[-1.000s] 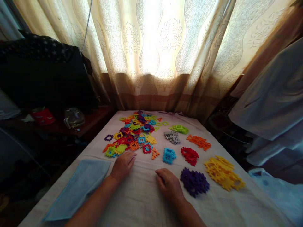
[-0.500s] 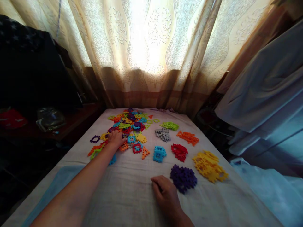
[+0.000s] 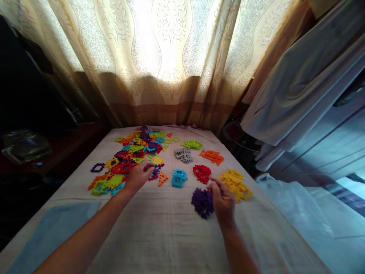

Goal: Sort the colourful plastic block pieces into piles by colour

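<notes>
Fingers curl on the left hand (image 3: pixel 138 177) at centre and right hand (image 3: pixel 224 203) lower right; I cannot tell whether either grips anything. Light pinches should keep the mixed toothed pieces (image 3: pixel 116 180) from snagging.

**Single head-mounted view, facing forward and down**

The camera sits at the wearer's head, above the near side of the worktop (image 3: pixel 159 236), and looks along its length toward the curtain (image 3: pixel 171 89). The downward tilt is moderate: the curtain fills the upper part of the view, the worktop the lower middle. Both forearms enter from the bottom edge, placing the left hand (image 3: pixel 138 176) and right hand (image 3: pixel 224 201) within arm's reach of the lens. The wide field also takes in hanging garments (image 3: pixel 288 91) at right.
</notes>
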A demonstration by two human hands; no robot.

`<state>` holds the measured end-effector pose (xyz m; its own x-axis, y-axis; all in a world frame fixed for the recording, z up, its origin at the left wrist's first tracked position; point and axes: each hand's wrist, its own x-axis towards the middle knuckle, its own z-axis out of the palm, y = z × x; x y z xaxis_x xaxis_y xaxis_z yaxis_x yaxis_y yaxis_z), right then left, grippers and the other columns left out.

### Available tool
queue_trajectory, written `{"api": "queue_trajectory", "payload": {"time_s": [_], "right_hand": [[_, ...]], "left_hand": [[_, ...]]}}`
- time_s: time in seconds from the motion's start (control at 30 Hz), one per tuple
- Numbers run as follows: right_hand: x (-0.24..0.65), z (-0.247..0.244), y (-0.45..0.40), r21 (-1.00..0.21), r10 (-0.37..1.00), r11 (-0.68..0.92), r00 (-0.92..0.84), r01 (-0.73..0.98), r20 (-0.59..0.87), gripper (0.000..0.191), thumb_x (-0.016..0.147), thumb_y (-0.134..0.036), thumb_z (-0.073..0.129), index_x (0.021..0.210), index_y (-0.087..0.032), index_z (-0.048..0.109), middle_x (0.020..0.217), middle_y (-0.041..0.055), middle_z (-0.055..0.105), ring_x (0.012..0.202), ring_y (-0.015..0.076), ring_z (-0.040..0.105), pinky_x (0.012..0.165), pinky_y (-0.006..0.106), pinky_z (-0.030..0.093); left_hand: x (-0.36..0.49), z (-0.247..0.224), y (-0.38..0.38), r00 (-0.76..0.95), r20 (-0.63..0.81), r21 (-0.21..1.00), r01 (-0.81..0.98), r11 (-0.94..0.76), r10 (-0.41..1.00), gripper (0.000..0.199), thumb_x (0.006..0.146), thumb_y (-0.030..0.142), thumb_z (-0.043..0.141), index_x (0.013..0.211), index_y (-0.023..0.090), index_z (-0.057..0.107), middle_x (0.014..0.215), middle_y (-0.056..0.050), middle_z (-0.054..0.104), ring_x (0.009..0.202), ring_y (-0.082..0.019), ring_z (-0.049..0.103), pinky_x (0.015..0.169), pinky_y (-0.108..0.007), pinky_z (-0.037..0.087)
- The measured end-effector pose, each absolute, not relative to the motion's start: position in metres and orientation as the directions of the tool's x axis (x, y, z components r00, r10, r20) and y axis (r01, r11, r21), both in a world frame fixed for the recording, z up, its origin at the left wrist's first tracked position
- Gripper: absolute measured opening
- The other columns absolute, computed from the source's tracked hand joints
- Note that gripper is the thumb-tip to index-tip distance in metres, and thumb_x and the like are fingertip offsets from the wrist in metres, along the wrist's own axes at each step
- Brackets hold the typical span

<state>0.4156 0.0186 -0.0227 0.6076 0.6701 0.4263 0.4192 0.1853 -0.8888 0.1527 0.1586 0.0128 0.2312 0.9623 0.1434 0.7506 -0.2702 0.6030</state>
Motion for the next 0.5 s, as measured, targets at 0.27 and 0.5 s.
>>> {"api": "queue_trajectory", "payload": {"time_s": [0.27, 0.5], "right_hand": [[0.478, -0.013, 0.049, -0.936, 0.463, 0.202, 0.814, 0.288, 0.351, 0.039, 0.08, -0.048, 0.056, 0.086, -0.012, 0.07, 0.057, -0.001, 0.059, 0.049, 0.0109, 0.049, 0.049, 0.023, 0.041], [0.49, -0.017, 0.055, -0.939, 0.425, 0.177, 0.838, 0.294, 0.343, 0.037, 0.08, -0.045, 0.055, 0.087, -0.012, 0.071, 0.057, -0.0006, 0.06, 0.048, 0.0108, 0.049, 0.051, 0.024, 0.043]], "left_hand": [[0.249, -0.04, 0.075, 0.367, 0.048, 0.81, 0.529, -0.251, 0.929, 0.016, 0.081, 0.029, 0.057, 0.09, 0.021, 0.068, 0.075, 0.002, 0.072, 0.068, -0.012, 0.066, 0.063, -0.021, 0.049], [0.263, -0.042, 0.073, 0.352, 0.091, 0.771, 0.567, -0.29, 0.931, 0.019, 0.083, 0.028, 0.058, 0.097, 0.023, 0.07, 0.093, -0.004, 0.073, 0.085, -0.018, 0.066, 0.081, -0.031, 0.05]]}}
